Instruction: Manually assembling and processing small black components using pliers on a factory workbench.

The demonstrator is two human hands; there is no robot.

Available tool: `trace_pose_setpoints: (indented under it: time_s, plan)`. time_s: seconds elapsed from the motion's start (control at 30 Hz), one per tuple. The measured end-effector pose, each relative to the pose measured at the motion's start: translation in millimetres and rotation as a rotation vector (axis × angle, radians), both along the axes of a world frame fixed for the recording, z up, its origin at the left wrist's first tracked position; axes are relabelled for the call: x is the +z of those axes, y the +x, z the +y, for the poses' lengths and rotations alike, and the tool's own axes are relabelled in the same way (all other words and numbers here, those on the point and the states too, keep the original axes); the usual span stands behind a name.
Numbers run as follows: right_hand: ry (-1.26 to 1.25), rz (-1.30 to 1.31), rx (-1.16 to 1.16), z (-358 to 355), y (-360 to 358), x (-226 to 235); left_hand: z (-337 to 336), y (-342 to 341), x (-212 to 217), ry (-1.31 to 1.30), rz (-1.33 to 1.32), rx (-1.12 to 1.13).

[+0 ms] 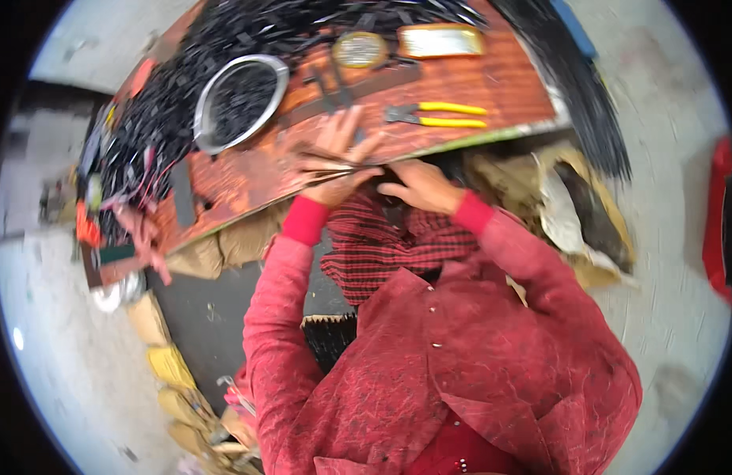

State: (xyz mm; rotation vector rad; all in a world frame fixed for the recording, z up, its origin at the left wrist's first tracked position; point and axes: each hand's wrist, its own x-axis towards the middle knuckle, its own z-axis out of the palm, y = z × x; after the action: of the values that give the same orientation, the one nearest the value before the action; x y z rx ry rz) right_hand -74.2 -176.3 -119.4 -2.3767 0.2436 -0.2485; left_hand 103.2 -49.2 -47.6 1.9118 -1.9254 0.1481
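Observation:
My left hand (334, 170) lies at the front edge of the workbench, its fingers spread and blurred by motion. Several thin dark strips (325, 165) fan out across it and run together near its thumb, where the hand appears to hold them. Close by on the right, my right hand (428, 188) is bent at the bench edge, its index finger near the strips' narrow end. The thumb stands a little apart below, and the other fingers are curled partly out of sight, so what they grip is hidden. A red-and-black checked cloth (366, 245) covers my lap.
On the reddish workbench (508, 87) lie yellow-handled pliers (441, 115), a metal ring (200, 119), a round tin (360, 50) and a rectangular case (441, 41). Black strips (160, 103) heap at the far left; long black strands (592, 119) hang off the right end. Sacking (501, 178) sits below.

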Motion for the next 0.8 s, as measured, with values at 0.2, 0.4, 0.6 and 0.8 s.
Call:
trace_pose_setpoints:
  time_s: [0.2, 0.4, 0.6, 0.8]
  plan:
    - [0.002, -0.236, -0.084, 24, -19, 122, 2, 9, -22, -0.290, 0.181, -0.207]
    - [-0.141, -0.293, 0.230, 22, 20, 110, 10, 3, -52, -0.304, -0.030, -0.043]
    - [0.214, -0.087, 0.358, 6, 36, 112, -2, 0, -60, -0.519, 0.010, -0.037]
    - [0.302, 0.016, 0.389, 5, 42, 110, -2, 4, -56, -0.534, -0.070, 0.003]
